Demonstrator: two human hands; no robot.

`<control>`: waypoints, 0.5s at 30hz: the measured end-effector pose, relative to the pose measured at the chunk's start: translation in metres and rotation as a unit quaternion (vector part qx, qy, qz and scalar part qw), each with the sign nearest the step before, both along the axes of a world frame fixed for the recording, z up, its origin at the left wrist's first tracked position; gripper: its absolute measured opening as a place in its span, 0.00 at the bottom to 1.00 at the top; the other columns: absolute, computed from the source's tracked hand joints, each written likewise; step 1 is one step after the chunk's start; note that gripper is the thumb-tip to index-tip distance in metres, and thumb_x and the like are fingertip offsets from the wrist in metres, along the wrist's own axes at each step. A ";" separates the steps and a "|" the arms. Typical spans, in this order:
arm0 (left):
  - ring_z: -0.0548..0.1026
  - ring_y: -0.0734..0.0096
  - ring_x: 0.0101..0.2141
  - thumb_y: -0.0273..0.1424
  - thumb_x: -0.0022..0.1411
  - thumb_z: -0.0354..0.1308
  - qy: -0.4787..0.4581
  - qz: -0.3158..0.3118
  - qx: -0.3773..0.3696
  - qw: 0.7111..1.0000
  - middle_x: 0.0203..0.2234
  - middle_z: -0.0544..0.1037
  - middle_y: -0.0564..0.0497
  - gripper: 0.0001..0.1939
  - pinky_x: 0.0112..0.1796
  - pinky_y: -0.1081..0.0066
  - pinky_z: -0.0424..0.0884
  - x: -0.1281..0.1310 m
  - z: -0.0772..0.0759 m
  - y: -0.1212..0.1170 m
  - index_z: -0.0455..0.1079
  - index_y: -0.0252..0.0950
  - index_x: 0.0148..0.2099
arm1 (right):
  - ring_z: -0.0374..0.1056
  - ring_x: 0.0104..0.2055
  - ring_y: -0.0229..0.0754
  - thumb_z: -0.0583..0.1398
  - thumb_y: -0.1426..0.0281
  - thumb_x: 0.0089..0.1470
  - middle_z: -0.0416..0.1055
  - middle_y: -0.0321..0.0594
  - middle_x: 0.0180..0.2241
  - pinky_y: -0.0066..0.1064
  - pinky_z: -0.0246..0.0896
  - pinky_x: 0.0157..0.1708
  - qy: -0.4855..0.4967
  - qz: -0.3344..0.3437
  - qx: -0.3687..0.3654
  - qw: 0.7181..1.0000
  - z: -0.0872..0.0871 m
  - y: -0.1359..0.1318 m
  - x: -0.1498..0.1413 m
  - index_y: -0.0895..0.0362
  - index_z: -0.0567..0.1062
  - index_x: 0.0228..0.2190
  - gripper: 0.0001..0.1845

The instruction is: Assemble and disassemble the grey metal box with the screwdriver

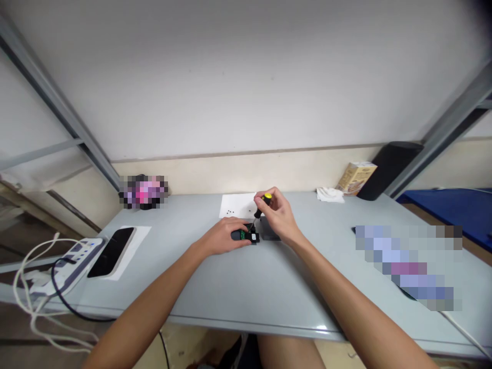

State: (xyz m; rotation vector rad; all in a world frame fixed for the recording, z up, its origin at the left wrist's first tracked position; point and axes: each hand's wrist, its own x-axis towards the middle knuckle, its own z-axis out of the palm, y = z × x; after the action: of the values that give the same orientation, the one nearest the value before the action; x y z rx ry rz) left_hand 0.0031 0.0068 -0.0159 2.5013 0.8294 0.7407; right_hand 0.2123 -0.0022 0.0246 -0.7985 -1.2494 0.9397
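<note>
In the middle of the desk lies a small black electronic device (252, 237) with a green circuit board showing. My left hand (226, 236) is closed around it from the left, fingers along its far and near sides. A black screwdriver with a yellow cap (263, 204) is gripped in my right hand (281, 215). It leans, and its shaft runs down to the device; the exact spot of the tip is too small to tell. Behind the device is a sheet of white paper (234, 204) with several tiny dark pieces on it. A grey flat part (270, 231) lies beneath my right hand, partly hidden.
On the left are a phone (114, 252) on white paper and a power strip (73, 264) with looped cables. A yellow box (355, 178), a crumpled tissue (329, 195) and a black cylinder (392, 169) stand at the back right. A blurred-out object (403, 266) lies on the right.
</note>
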 end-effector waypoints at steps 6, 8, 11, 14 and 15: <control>0.81 0.56 0.52 0.39 0.63 0.70 -0.004 -0.005 -0.001 1.000 0.54 0.83 0.44 0.10 0.58 0.57 0.71 0.000 0.001 0.000 0.80 0.40 0.44 | 0.64 0.25 0.39 0.65 0.45 0.58 0.66 0.27 0.21 0.32 0.60 0.31 0.024 -0.010 -0.027 0.999 -0.005 0.002 0.001 0.49 0.65 0.35 0.24; 0.81 0.55 0.52 0.39 0.63 0.70 -0.002 -0.001 0.000 1.000 0.54 0.83 0.44 0.11 0.58 0.57 0.71 0.000 0.000 0.000 0.80 0.40 0.44 | 0.65 0.29 0.41 0.60 0.44 0.62 0.68 0.31 0.26 0.33 0.61 0.34 -0.009 -0.016 -0.001 1.000 -0.006 0.002 0.002 0.48 0.71 0.41 0.22; 0.81 0.55 0.52 0.40 0.63 0.71 -0.002 -0.002 0.004 1.000 0.54 0.82 0.45 0.11 0.58 0.56 0.72 -0.001 -0.001 0.000 0.80 0.41 0.44 | 0.66 0.35 0.43 0.59 0.47 0.64 0.71 0.36 0.34 0.35 0.61 0.39 -0.090 -0.056 0.038 0.994 -0.006 0.003 0.006 0.48 0.77 0.42 0.20; 0.81 0.56 0.53 0.40 0.64 0.70 -0.004 -0.007 0.011 1.000 0.54 0.82 0.45 0.11 0.58 0.56 0.72 -0.001 -0.002 0.001 0.80 0.41 0.45 | 0.59 0.29 0.41 0.63 0.49 0.62 0.66 0.33 0.26 0.34 0.55 0.33 -0.167 -0.153 0.018 0.974 -0.011 0.006 0.013 0.50 0.75 0.32 0.18; 0.81 0.56 0.53 0.40 0.64 0.70 -0.001 -0.008 0.015 1.000 0.54 0.82 0.44 0.12 0.58 0.57 0.72 -0.002 -0.002 0.001 0.80 0.40 0.45 | 0.56 0.26 0.40 0.63 0.49 0.61 0.62 0.31 0.23 0.34 0.52 0.30 -0.175 -0.177 -0.004 0.969 -0.013 0.007 0.015 0.51 0.72 0.30 0.20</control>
State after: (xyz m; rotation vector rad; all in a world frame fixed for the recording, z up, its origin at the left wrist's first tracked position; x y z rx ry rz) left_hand 0.0015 0.0079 -0.0181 2.5301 0.8019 0.7570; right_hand 0.2268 0.0046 0.0117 -1.1853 -1.3440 0.5276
